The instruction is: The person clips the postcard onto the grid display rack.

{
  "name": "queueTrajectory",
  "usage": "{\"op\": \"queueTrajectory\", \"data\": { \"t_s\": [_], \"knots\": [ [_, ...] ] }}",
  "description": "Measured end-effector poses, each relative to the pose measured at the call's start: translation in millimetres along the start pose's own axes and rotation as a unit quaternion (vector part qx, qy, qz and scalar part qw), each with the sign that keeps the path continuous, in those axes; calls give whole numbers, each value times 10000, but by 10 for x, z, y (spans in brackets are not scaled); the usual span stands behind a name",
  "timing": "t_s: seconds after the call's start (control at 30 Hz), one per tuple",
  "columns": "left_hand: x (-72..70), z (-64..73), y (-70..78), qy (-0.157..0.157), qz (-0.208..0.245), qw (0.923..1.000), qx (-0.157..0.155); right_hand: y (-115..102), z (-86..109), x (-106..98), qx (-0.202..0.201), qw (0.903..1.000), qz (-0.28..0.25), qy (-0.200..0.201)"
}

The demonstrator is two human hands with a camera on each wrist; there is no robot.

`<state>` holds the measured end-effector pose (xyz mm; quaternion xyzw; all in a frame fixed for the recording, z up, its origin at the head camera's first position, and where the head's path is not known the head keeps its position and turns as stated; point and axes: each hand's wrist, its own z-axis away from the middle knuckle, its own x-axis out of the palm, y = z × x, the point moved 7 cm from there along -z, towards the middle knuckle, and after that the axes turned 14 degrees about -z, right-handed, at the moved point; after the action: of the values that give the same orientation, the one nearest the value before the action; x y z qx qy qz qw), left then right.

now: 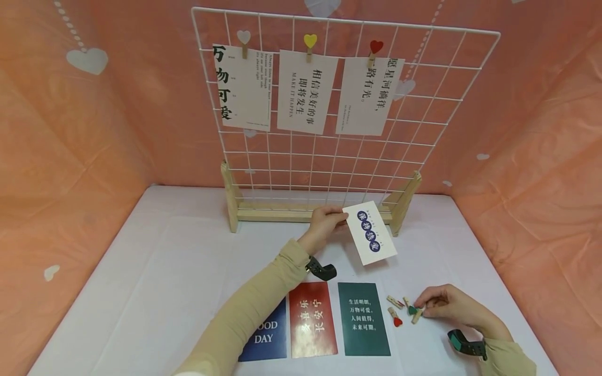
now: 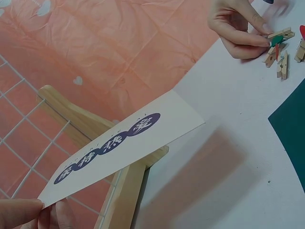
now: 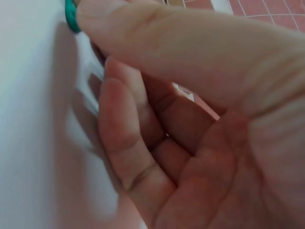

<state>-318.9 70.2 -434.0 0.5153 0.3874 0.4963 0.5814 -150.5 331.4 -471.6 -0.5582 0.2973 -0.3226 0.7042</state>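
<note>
My left hand (image 1: 324, 224) pinches a white card (image 1: 369, 235) by one corner between thumb and fingers. Blue discs with white characters run along the card, which is tilted above the table in front of the grid's wooden base. In the left wrist view, the card (image 2: 124, 138) casts a shadow on the cloth. Low on the right, my right hand (image 1: 456, 308) pinches a small wooden clothespin with a green heart (image 1: 413, 310). Thumb and finger close on it near the tabletop; in the right wrist view only a bit of the green heart (image 3: 71, 16) shows past the thumb.
A white wire grid (image 1: 437, 99) stands at the back on a wooden base (image 1: 273, 215). Three cards hang there from heart clothespins. Blue (image 1: 268, 347), red (image 1: 312, 319) and green (image 1: 364, 339) cards lie in front. More clothespins (image 1: 395, 316) lie beside the right hand.
</note>
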Motion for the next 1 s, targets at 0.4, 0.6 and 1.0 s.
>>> {"op": "queueTrajectory", "data": {
  "t_s": [0.4,0.6,1.0],
  "knots": [
    [-32,1,10,91,11,10000,36,4,-8,21,-107,9999,-32,-5],
    [-69,6,-3,3,0,10000,55,4,4,7,-19,10000,23,26],
    [-279,103,-95,-89,-256,9996,-88,43,25,-104,604,9977,-28,313]
  ]
}}
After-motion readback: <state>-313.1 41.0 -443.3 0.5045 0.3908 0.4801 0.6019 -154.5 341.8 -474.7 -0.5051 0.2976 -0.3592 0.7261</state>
